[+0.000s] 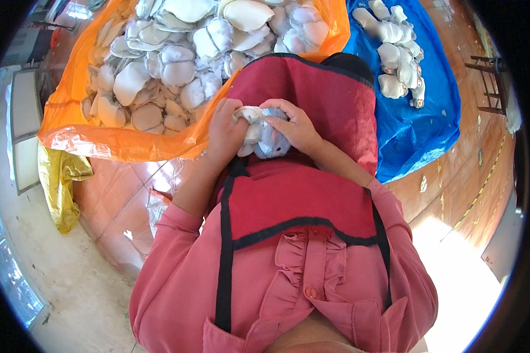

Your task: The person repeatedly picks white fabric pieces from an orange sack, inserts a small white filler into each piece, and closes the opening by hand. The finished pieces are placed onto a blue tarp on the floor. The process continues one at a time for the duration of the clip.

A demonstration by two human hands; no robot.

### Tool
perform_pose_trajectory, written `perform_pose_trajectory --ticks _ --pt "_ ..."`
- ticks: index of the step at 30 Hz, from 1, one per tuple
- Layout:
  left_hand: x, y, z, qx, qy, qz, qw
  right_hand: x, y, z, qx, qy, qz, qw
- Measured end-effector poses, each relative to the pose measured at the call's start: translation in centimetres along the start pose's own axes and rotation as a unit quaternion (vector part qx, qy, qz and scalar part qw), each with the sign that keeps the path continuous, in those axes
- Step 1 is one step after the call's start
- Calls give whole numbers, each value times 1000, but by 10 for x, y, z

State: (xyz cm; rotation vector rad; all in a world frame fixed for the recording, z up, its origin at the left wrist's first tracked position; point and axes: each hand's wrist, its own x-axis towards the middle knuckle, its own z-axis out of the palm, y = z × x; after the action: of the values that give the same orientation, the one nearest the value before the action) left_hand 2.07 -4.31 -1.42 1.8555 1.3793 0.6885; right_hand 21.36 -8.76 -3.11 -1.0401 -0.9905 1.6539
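Observation:
Over my lap, a small plush toy piece (272, 143) shows pale blue fur with a dark dot low on it and off-white fabric on its left side. My left hand (225, 134) has its fingers closed on the off-white part. From the right, my right hand (299, 128) grips the upper blue part between thumb and fingers. The fingers partly hide the piece, so its full shape cannot be made out. Beneath both hands lies my red apron (312, 88) with black edging.
A large orange sheet (123, 152) in front holds a heap of off-white sewn fabric pieces (176, 65). To the right, a blue sheet (418, 129) carries a small pile of white plush pieces (399, 62). A yellow bag (62, 182) hangs at left; a dark wooden stool (490, 88) stands far right.

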Motion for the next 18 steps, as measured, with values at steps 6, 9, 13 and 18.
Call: perform_pose_trajectory --ticks 6,9,13,18 --pt "35 12 -38 -448 -187 -289 825 9 22 -20 215 50 74 973" --pt "33 13 -41 -553 -114 -212 798 15 18 -21 329 82 46 940" --pt "9 19 -14 -384 -161 -152 896 12 -1 -4 374 7 58 926" --pt "-5 45 7 -78 -63 -71 992 15 26 -1 194 64 54 977"
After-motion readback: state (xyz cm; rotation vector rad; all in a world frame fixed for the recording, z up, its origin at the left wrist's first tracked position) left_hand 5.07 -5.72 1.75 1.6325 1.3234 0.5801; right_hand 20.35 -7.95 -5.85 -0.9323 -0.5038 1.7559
